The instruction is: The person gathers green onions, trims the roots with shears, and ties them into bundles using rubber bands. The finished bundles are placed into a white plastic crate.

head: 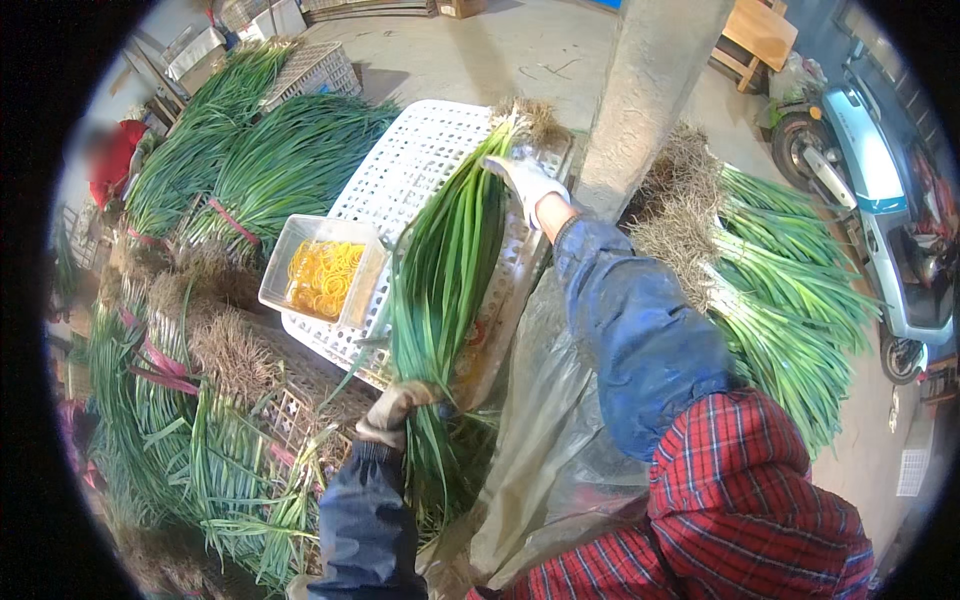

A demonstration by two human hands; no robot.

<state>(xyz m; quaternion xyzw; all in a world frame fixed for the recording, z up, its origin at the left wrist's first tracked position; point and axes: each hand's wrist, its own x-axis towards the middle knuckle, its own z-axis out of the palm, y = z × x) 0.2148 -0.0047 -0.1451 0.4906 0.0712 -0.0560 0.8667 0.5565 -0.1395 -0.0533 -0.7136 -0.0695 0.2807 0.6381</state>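
A bunch of long green allium plants, like green garlic or leeks, lies across an upturned white perforated plastic crate. Its bushy brown roots point away from me. My right hand, in a pale glove, grips the stems just below those roots; some fingers are hidden. Near the crate's front edge my left hand, in a soiled glove, closes around the leaves, and their tips hang down past it. A clear plastic tub of yellow rubber bands sits on the crate, left of the bunch.
Tied bunches are heaped at left; more bunches lie on the floor at right. A concrete pillar rises beyond my right arm. Plastic sheeting drapes before me. A scooter stands far right; a person in red, far left.
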